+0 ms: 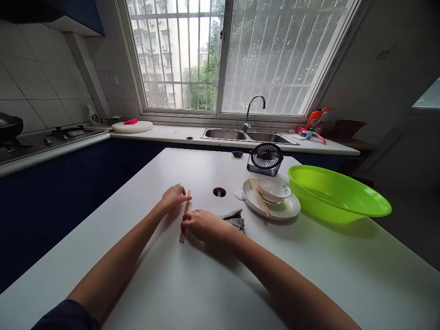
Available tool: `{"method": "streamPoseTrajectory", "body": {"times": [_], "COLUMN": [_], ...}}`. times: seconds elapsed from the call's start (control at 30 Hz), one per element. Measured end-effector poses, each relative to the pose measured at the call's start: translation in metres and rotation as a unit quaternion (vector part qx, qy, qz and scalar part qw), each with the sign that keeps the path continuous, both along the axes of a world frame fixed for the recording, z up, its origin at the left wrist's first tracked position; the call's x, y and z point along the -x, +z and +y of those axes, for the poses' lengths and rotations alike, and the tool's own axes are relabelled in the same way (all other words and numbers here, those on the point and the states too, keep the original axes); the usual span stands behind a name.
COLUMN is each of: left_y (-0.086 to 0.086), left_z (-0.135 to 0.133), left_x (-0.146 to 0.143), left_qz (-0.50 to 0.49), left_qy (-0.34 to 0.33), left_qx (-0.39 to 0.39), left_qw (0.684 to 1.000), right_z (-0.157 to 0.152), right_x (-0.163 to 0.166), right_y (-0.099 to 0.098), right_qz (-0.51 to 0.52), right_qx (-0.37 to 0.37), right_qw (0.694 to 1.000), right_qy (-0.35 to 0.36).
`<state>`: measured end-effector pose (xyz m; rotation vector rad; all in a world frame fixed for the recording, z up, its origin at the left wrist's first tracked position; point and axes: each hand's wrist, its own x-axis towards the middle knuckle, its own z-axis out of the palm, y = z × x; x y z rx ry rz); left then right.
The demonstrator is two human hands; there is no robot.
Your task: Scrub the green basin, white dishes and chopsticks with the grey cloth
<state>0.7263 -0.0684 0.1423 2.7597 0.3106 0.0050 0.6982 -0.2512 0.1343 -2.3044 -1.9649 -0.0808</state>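
A few light wooden chopsticks (pixel 186 207) lie in a narrow bundle on the white table, their lower ends pointing toward me. My right hand (pixel 206 225) is closed round their lower half, with thumb and fingers pressed together. At the upper part of the same bundle, my left hand (pixel 173 198) has its fingers and thumb closed on the sticks. A small wooden tip shows behind the left hand; what it belongs to is hidden. Partly behind my right wrist lies a crumpled grey cloth (pixel 236 220).
Right of my hands, a white plate (pixel 292 208) holds a bowl (pixel 273 189) and more chopsticks (pixel 259 197). Beyond stand a black fan (pixel 265 156) and a dark scrubber (pixel 237 154). A green basin (pixel 333 195) sits at the right edge. The table has a round hole (pixel 219 192).
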Motion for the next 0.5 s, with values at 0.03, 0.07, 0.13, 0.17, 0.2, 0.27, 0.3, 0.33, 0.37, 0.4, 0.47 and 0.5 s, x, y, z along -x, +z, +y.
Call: {"method": "streamPoseTrajectory", "body": {"times": [0.03,0.07,0.13,0.17,0.2,0.27,0.3,0.33,0.37,0.4,0.47,0.5], "left_y": [0.000,0.001,0.002,0.002,0.003,0.004,0.004,0.005,0.006,0.007,0.009,0.009], "left_z": [-0.002,-0.003,-0.006,-0.008,-0.009,-0.011,-0.013,-0.014,-0.015,-0.016,-0.018,-0.019], "left_x": [-0.001,-0.002,-0.004,-0.004,-0.005,-0.006,-0.007,-0.007,-0.007,-0.006,-0.006,-0.006], "left_qz": [0.005,0.010,0.021,0.029,0.036,0.049,0.052,0.055,0.056,0.058,0.063,0.066], "left_qy": [0.005,0.009,0.015,0.017,0.020,0.024,0.026,0.028,0.030,0.031,0.034,0.034], "left_qx": [0.001,0.002,0.005,0.007,0.009,0.011,0.011,0.010,0.008,0.005,-0.001,-0.004], "left_qw": [1.000,1.000,1.000,0.999,0.999,0.998,0.998,0.998,0.998,0.998,0.997,0.997], "right_z": [-0.001,-0.002,-0.003,-0.004,-0.004,-0.004,-0.004,-0.003,-0.003,-0.003,-0.002,-0.002], "right_x": [0.000,-0.001,-0.001,-0.001,-0.001,-0.001,-0.001,0.000,0.000,0.001,0.002,0.002], "right_y": [0.000,0.000,0.000,-0.001,-0.001,0.000,0.000,0.001,0.002,0.002,0.004,0.004], "right_qz": [0.001,0.003,0.009,0.013,0.016,0.017,0.015,0.011,0.007,0.003,-0.003,-0.005], "right_qx": [-0.001,-0.002,-0.010,-0.013,-0.014,-0.008,-0.003,0.003,0.008,0.013,0.023,0.028], "right_qw": [1.000,1.000,1.000,1.000,1.000,1.000,1.000,1.000,1.000,1.000,1.000,1.000], "right_qy": [0.001,0.002,0.006,0.008,0.010,0.008,0.007,0.005,0.002,0.000,-0.002,-0.004]}}
